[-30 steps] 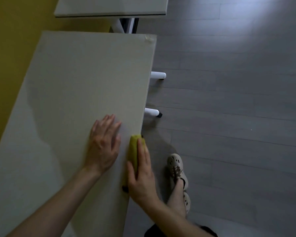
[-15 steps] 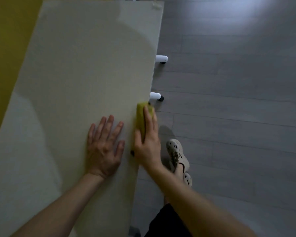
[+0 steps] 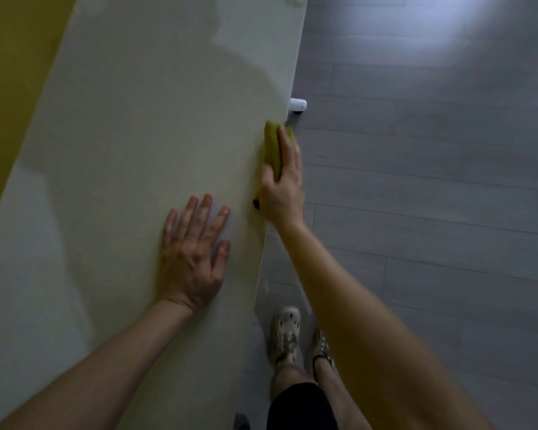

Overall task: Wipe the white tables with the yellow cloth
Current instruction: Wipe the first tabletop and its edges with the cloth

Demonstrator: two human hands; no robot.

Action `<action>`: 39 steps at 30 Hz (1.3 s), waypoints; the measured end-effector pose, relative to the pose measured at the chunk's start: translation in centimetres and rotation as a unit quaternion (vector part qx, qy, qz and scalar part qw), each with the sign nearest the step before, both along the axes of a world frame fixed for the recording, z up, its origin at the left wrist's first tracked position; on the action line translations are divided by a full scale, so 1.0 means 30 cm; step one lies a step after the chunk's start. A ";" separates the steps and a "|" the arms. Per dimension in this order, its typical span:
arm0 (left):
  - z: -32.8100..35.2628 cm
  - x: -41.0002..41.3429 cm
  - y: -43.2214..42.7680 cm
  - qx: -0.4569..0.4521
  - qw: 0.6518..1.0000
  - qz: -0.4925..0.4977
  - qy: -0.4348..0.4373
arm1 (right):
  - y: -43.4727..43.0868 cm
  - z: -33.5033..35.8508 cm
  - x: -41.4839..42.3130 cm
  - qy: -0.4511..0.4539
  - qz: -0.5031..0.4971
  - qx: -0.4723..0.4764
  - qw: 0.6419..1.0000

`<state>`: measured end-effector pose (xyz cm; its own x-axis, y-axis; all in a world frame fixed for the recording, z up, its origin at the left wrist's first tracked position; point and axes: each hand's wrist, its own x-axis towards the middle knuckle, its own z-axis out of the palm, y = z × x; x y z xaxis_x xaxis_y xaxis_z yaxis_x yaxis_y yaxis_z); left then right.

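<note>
While the left hand lies flat on the white table with its fingers spread, the right hand wraps around the yellow cloth, holding it against the table's right edge, ahead of the left hand. A white table foot sticks out just beyond the cloth. Pale clogs stand on the grey floor.

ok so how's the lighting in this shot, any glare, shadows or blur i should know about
Head view: dim overall, with a bright glare patch on the floor at top right; a broad soft-edged shadow covers the middle of the white table; the right forearm is motion-blurred, and the right hand and yellow cloth look slightly soft; the left hand is sharper.
</note>
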<state>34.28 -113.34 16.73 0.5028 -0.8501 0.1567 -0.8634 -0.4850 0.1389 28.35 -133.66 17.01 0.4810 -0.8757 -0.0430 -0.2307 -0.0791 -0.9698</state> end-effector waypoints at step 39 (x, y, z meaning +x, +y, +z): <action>-0.009 -0.369 0.720 0.026 0.999 -0.027 0.008 | 0.513 0.019 -0.321 0.061 0.027 0.012 0.998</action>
<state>23.22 -91.73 16.45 0.4578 -0.8830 0.1039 -0.8865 -0.4446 0.1280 18.71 -118.28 17.58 0.5178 -0.8463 -0.1249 -0.3432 -0.0717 -0.9365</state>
